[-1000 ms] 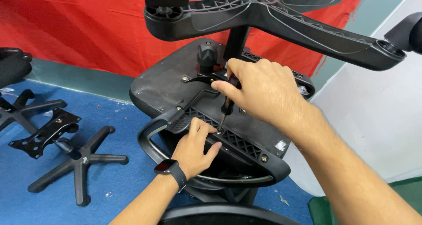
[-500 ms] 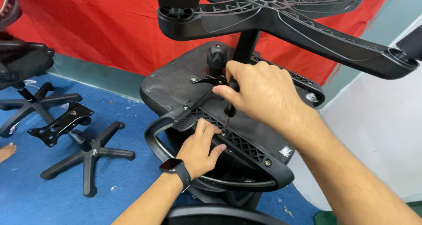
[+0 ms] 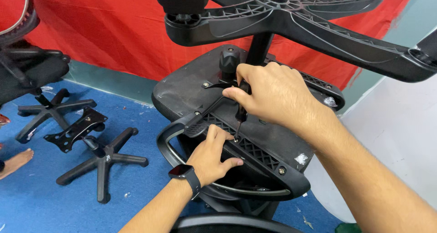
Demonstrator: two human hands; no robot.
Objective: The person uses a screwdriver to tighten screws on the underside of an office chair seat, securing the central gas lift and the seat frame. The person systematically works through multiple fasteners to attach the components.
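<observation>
An upturned black office chair seat [image 3: 182,89] lies in front of me, its star base [image 3: 291,23] sticking up at the top. My right hand [image 3: 273,96] is closed around a black-handled screwdriver [image 3: 240,117] whose tip points down at a screw in the ribbed black bracket [image 3: 259,153]. My left hand [image 3: 211,155], with a dark watch on the wrist, presses on the curved black armrest loop [image 3: 175,128] and the bracket right beside the tip.
On the blue floor at left stand two loose black star bases [image 3: 102,158] [image 3: 48,110] and a black metal mechanism plate [image 3: 75,129]. Another chair [image 3: 27,64] stands far left, with a person's bare foot [image 3: 16,162] below it. A red cloth [image 3: 104,28] hangs behind; a white sheet [image 3: 391,137] lies right.
The view has shifted left and the chair now sits further right in frame. Both hands stay at the same screw; a bare foot has come into view at the left.
</observation>
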